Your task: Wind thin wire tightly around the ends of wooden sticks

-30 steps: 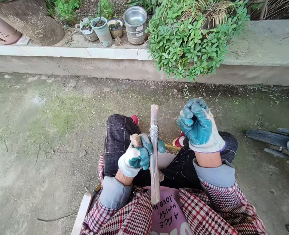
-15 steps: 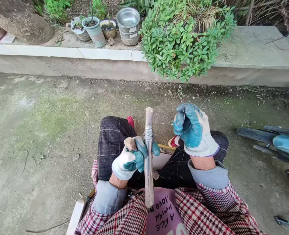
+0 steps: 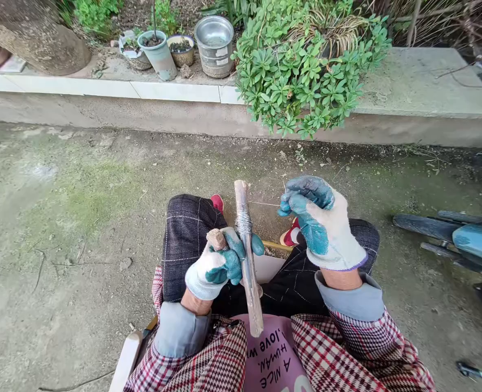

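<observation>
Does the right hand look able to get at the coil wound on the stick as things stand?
Likely yes. The right hand pinches the wire close beside the stick, with open air between it and the coil. The left hand grips the stick below the coil, not over it.

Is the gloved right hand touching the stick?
Apart. The head view shows bare ground between the right hand and the stick; only a thin wire spans the gap.

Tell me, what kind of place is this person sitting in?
Probably a home garden yard: mossy bare ground, a concrete ledge carrying plant pots and a metal bucket, and a leafy bush spilling over it.
</observation>
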The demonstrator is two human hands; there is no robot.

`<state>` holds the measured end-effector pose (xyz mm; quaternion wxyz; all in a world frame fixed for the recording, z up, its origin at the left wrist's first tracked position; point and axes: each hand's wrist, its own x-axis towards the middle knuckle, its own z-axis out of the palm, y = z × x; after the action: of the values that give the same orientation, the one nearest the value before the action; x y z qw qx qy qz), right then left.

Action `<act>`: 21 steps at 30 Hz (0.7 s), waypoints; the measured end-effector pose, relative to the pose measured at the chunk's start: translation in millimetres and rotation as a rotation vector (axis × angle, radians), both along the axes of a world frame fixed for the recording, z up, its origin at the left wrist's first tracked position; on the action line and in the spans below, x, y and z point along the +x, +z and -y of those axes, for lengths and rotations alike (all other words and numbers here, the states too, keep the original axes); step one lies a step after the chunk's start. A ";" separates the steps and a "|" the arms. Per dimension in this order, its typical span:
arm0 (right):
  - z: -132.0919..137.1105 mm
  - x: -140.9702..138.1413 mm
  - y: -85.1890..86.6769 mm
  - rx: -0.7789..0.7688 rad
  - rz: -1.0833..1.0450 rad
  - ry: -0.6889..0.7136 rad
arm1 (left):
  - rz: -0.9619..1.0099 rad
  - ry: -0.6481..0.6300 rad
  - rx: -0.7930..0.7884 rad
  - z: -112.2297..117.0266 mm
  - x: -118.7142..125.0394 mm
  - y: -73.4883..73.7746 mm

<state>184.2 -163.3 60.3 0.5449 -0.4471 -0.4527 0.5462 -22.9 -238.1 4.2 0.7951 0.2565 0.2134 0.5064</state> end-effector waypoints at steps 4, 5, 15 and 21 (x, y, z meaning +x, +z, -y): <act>-0.6 -1.1 0.0 0.000 0.059 -0.052 | -0.077 0.025 -0.041 -0.3 0.0 4.7; -1.7 -1.4 0.4 -0.004 0.065 -0.046 | -0.091 0.033 -0.041 -0.4 0.4 6.4; -15.3 -2.0 -17.3 -0.117 0.065 0.135 | -0.175 -0.021 -0.086 6.6 2.6 5.7; -4.4 -9.2 -18.2 -0.048 0.061 0.442 | -0.148 -0.105 -0.096 7.3 4.7 1.7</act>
<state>175.0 -158.9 42.1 0.3871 -0.3663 -0.5427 0.6492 -18.2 -245.4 5.9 0.8141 0.2656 0.2816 0.4329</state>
